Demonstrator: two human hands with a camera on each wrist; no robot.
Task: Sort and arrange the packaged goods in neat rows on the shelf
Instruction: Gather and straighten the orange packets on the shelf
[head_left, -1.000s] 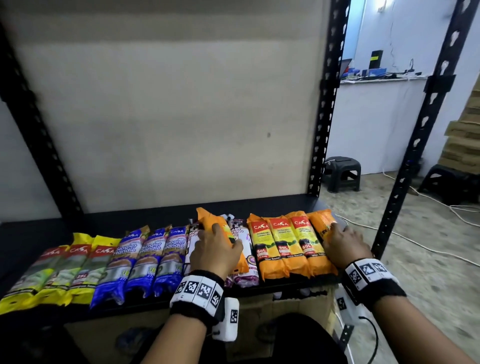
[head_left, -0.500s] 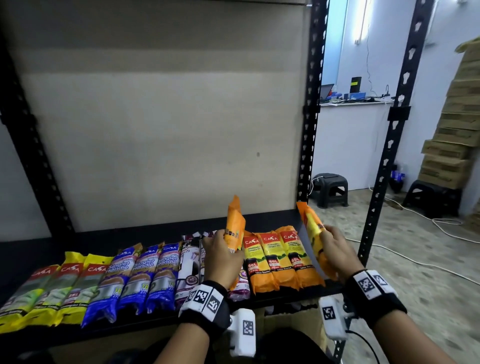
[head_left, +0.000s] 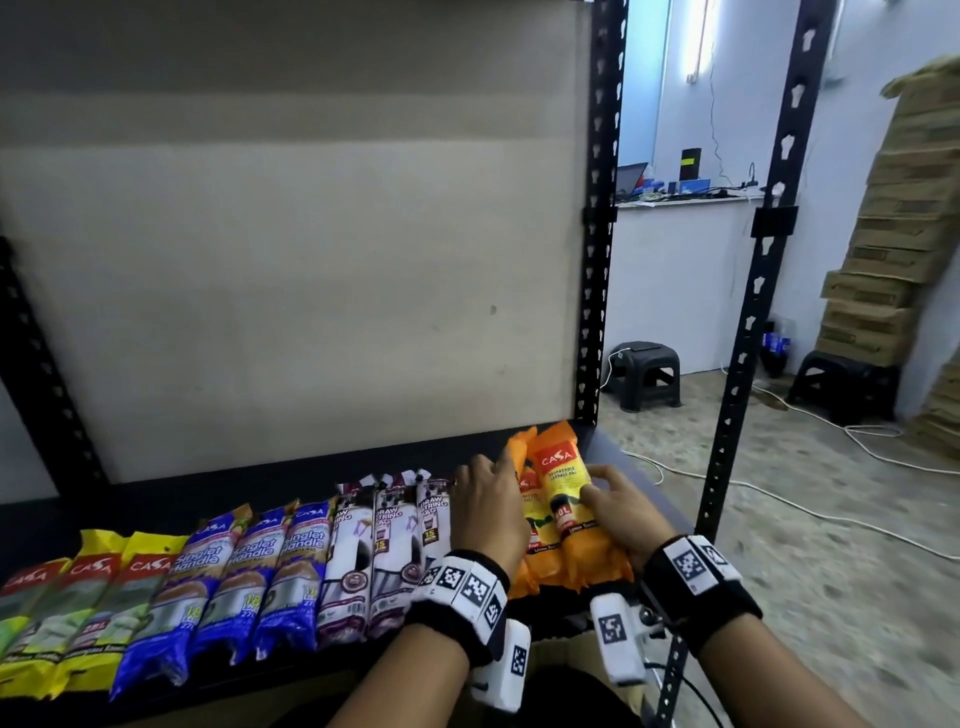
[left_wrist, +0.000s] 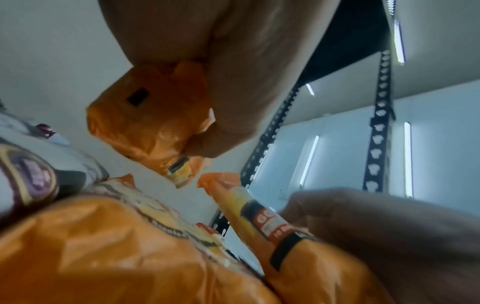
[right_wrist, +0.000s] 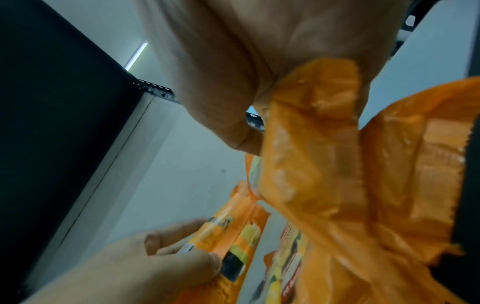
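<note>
- The left hand (head_left: 488, 512) is gripping an orange Casa garbage-bag pack (left_wrist: 153, 121), fingers and thumb curled round it, at the left side of the orange group on the black shelf (head_left: 291, 480).
- The right hand (head_left: 621, 512) is clasping another orange pack (head_left: 563, 499), fingers wrapped round its right edge; this pack is lying on top of the other orange packs (head_left: 535, 525), label up, near the shelf's right end.
- The two hands are facing each other with the orange packs between them.
- To the left of the hands, three white-and-maroon draw-string bag packs (head_left: 387, 551) are lying side by side, touching.
- Further left, three blue singlet-handle packs (head_left: 249, 577) are sitting in a row, then three yellow-and-green Casa packs (head_left: 78, 608) at the far left.
- All the rows are lying lengthwise along the shelf's front edge.
- Behind the shelf a beige back panel (head_left: 291, 270) is standing; on the right are black uprights (head_left: 753, 291), a dark plastic stool (head_left: 644, 374) and stacked cardboard boxes (head_left: 893, 234).
</note>
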